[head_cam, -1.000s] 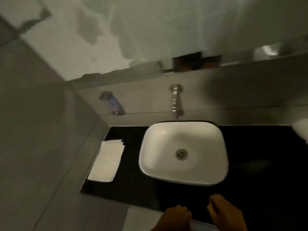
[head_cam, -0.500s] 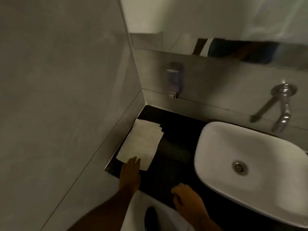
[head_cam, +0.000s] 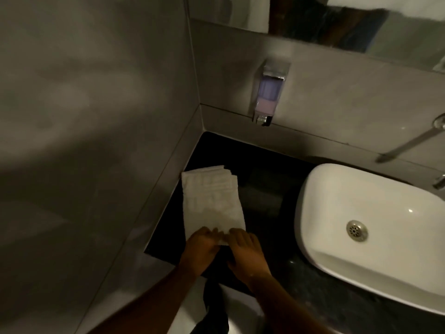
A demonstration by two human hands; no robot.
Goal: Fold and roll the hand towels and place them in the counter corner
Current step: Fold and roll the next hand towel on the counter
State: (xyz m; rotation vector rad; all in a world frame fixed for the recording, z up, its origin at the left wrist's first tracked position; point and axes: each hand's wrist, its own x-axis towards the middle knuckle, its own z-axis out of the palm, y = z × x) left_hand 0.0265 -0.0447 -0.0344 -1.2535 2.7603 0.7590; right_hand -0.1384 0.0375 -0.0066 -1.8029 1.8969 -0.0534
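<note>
- The towel point(head_cam: 212, 201) lies flat on the black counter point(head_cam: 262, 179), folded into a long white strip with several layers showing at its far end.
- It runs along the counter's left edge, just beside the grey side wall point(head_cam: 96, 141), its far end short of the back-left corner.
- My left hand point(head_cam: 201, 249) rests palm down on the towel's near end, fingers curled over the near-left corner of the cloth.
- My right hand point(head_cam: 246, 251) sits just beside it, fingers bent and pressing on the near-right corner (the thumbs are hidden, so I cannot tell whether either hand pinches the edge or only presses it).
- The two hands nearly touch, with a small flap of towel showing between them.
- The white sink point(head_cam: 375, 220) stands on the counter to the right, apart from the towel, with bare counter between.
- A soap dispenser point(head_cam: 268, 92) hangs on the back wall above the corner.
- A mirror point(head_cam: 349, 22) runs along the top of the back wall.
</note>
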